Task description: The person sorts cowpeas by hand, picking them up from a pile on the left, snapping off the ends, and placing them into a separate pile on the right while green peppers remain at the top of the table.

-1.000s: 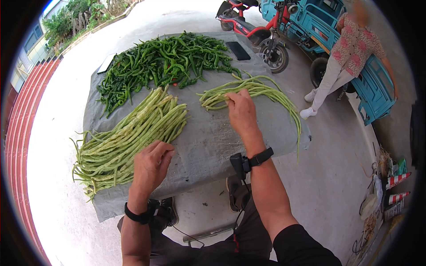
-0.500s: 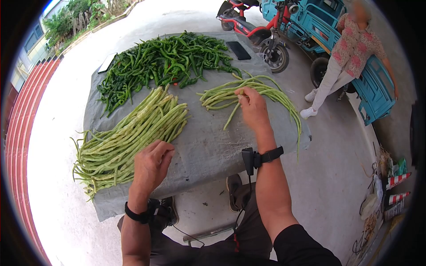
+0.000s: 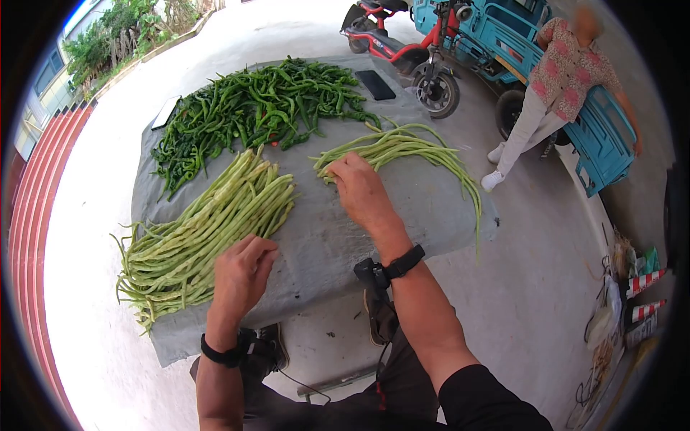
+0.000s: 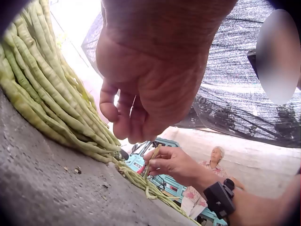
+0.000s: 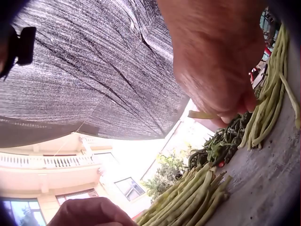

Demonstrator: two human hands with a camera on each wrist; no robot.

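My right hand [image 3: 361, 194] is over the left end of a small bunch of long beans [image 3: 413, 146] on the right part of the table. Between thumb and fingers it pinches a long bean [image 4: 153, 155], whose pale end [image 5: 200, 114] sticks out past the fingertips in the right wrist view. A bigger, thick bundle of long beans [image 3: 205, 237] lies on the left part of the table. My left hand [image 3: 241, 271] hangs at that bundle's near right side, its fingers loosely curled with nothing in them.
A heap of green chili peppers [image 3: 266, 104] covers the far side of the grey table cover [image 3: 316, 244]. Phones lie beside it: a black one [image 3: 375, 85] and a white one [image 3: 165, 113]. Beyond stand a red electric bike [image 3: 410, 54], a blue cargo tricycle [image 3: 604, 136] and a person [image 3: 564, 93].
My right hand first drew a bean toward the right, then moved left to the bunch's left end. The left hand keeps its pose. The head view has shifted slightly.
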